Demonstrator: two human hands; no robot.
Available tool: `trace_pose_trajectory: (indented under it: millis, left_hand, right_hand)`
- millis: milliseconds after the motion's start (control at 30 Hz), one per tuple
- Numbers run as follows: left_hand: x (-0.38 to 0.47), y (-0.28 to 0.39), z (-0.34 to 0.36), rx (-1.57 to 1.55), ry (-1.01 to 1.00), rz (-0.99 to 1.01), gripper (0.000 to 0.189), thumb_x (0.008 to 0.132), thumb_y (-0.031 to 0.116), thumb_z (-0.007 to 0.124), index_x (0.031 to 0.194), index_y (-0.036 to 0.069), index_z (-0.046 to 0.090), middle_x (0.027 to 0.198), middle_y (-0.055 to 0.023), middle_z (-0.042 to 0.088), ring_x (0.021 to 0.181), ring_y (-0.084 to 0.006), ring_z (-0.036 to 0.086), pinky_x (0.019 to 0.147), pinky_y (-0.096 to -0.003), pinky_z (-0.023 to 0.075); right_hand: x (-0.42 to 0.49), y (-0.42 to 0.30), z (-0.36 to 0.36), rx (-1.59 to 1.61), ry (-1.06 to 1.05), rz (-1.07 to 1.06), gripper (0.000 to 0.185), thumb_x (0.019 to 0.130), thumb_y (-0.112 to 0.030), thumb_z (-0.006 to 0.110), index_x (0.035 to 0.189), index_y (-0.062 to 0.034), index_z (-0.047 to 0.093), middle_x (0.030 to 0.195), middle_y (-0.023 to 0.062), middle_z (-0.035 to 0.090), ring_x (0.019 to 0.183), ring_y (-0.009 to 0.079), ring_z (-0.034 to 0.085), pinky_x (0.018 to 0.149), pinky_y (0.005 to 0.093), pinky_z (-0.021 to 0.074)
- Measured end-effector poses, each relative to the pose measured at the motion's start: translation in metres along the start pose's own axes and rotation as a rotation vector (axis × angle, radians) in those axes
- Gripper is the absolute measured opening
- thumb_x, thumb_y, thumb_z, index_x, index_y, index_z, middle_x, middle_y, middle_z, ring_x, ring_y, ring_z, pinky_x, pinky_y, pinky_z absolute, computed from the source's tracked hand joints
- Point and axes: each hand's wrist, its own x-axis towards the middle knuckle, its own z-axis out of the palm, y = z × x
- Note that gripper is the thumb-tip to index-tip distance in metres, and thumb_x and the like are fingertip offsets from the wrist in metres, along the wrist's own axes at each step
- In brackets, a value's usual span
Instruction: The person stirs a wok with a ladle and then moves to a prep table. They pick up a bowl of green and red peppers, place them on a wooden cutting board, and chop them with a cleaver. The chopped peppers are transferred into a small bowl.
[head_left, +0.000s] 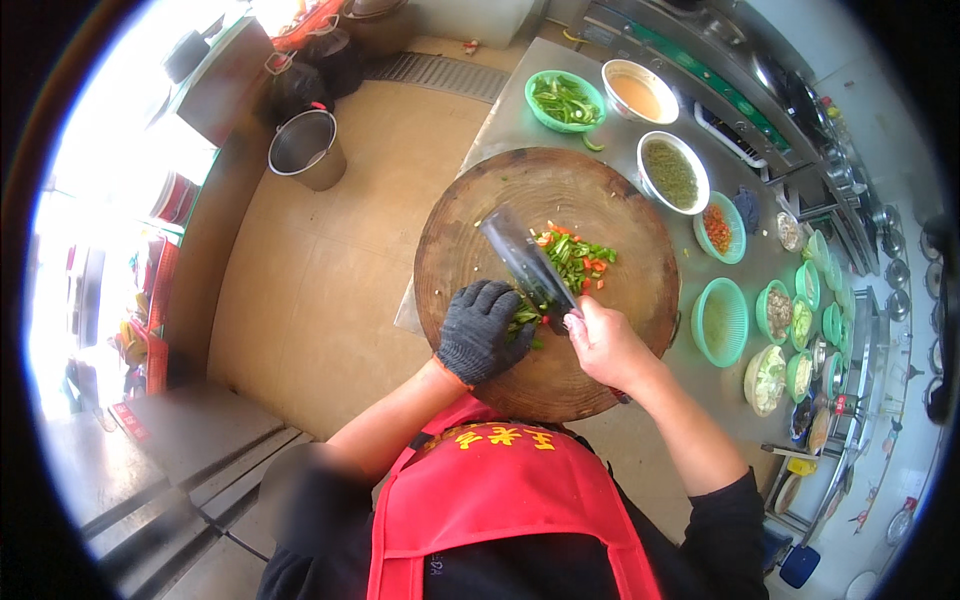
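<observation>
My left hand (481, 330), in a dark grey knit glove, presses on green pepper strips (525, 326) at the near left part of a round wooden chopping block (480, 202). My right hand (604, 343) is bare and grips a wide-bladed cleaver (529, 259) near the base of its blade. The blade lies across the block, just right of the gloved fingers, and looks motion-blurred. Beyond it, to the right, is a pile of chopped green and red peppers (577, 261). The cleaver's handle is mostly hidden in my right hand.
A green basket of sliced green peppers (564, 101), a bowl of light brown liquid (636, 94), a bowl of greenish contents (673, 174) and a basket of chopped red peppers (718, 229) stand around the block's far right side. An empty-looking green basket (720, 322) is at right. A bucket (307, 154) stands on the floor.
</observation>
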Motion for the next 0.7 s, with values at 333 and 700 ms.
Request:
trace_pose_trajectory:
  millis: [333, 700]
  left_hand:
    - [0.002, 0.0, -0.008, -0.079, -0.052, 0.084, 0.044, 0.071, 0.027, 0.076, 0.106, 0.005, 0.06, 0.109, -0.0178, 0.061, 0.098, -0.0371, 0.058, 0.085, -0.0471, 0.0472]
    - [0.001, 0.005, -0.008, -0.056, -0.054, 0.061, 0.043, 0.071, 0.026, 0.076, 0.105, 0.005, 0.059, 0.106, -0.0172, 0.059, 0.099, -0.0371, 0.058, 0.086, -0.0467, 0.0477]
  right_hand:
    - [-0.013, -0.032, -0.014, -0.213, -0.198, 0.007, 0.026, 0.101, -0.021, 0.049, 0.094, 0.0033, 0.048, 0.076, 0.0299, 0.063, 0.075, 0.05, 0.062, 0.066, 0.0552, 0.0492]
    - [-0.028, -0.01, -0.018, 0.018, 0.069, -0.046, 0.023, 0.098, -0.014, 0.054, 0.084, 0.0004, 0.043, 0.066, 0.0232, 0.053, 0.06, 0.0426, 0.053, 0.057, 0.0467, 0.0428]
